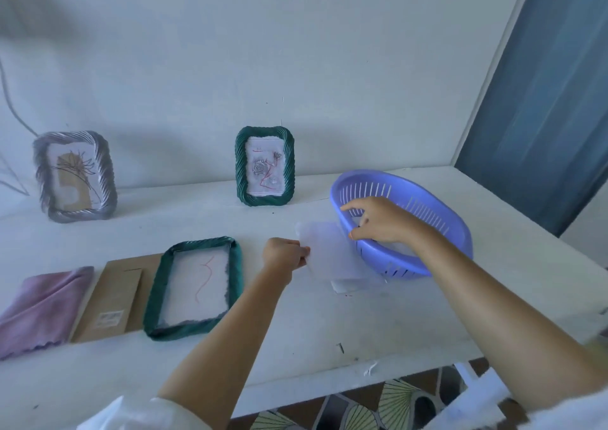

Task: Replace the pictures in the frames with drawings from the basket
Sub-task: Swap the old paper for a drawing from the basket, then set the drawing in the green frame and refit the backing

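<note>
Slotted purple plastic basket [437, 209], oval, holding pale paper.
Right fingers [355, 233] curled over rim; left fingers [304, 255] pinching translucent sheet [332, 252] alongside.

The white tabletop [296, 331] lies bare along its near edge. Toward the left edge, a folded lilac cloth [42, 307], a brown cardboard backing [112, 298] and a flat green ribbed frame [194, 286] sit packed side by side. The purple slotted plastic basket [427, 199] (rim tilted) blocks the right side.
</note>
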### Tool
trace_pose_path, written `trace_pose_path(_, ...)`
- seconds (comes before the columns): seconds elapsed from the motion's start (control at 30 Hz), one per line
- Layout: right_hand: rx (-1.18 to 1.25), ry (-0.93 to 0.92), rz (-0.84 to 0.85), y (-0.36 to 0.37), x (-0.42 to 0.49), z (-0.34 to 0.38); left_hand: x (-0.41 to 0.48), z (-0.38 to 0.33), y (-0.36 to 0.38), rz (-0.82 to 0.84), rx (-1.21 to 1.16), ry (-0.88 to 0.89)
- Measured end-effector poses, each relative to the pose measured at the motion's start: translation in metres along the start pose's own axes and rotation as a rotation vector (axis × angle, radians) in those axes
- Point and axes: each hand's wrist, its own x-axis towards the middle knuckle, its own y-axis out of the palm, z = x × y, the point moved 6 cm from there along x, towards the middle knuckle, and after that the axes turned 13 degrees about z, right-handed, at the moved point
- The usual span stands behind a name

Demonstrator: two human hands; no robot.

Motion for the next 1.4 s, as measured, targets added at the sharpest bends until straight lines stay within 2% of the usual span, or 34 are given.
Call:
trace_pose_path(0.3, 0.072, -0.101, 0.017, -0.016, 0.003, -0.007, 0.002, 0.010, 0.030, -0.070, 0.077, -0.010)
trace_pose_path(0.7, 0.074, -0.115, 0.034, -0.002, 0.007, -0.008, 0.007, 0.011, 0.039, -0.121, 0.186, -0.040)
trace_pose_path(0.83, 0.104, -0.122, 0.027, 0.004, 0.009, -0.010, 0.011, 0.009, 0.038, -0.134, 0.332, -0.012)
trace_pose_path(0.93, 0.109, -0.123, 0.066, 0.005, 0.008, -0.011, 0.009, 0.003, 0.043, -0.137, 0.529, -0.008)
trace_pose_path(1.0, 0.183, -0.114, 0.104, 0.003, 0.007, -0.018, 0.004, -0.006, 0.047, -0.172, 0.679, 0.058)
trace_pose_path(1.07, 0.283, -0.061, -0.010, -0.010, 0.008, -0.035, -0.008, -0.020, 0.050, -0.268, 0.715, 0.198)
trace_pose_path(1.13, 0.221, 0.090, -0.174, -0.026, 0.009, -0.062, -0.020, -0.036, 0.055, -0.279, 0.547, 0.332)
trace_pose_path(1.17, 0.138, 0.200, -0.185, -0.029, 0.010, -0.075, -0.021, -0.042, 0.060, -0.232, 0.451, 0.361)
trace_pose_path(1.2, 0.063, 0.309, -0.137, -0.027, 0.010, -0.086, -0.020, -0.047, 0.065, -0.170, 0.408, 0.367)
trace_pose_path(1.3, 0.001, 0.530, 0.100, -0.007, 0.013, -0.109, -0.014, -0.050, 0.076, -0.043, 0.505, 0.313)
trace_pose_path(1.4, 0.056, 0.595, 0.182, 0.003, 0.012, -0.116, -0.010, -0.046, 0.079, 0.008, 0.483, 0.299)
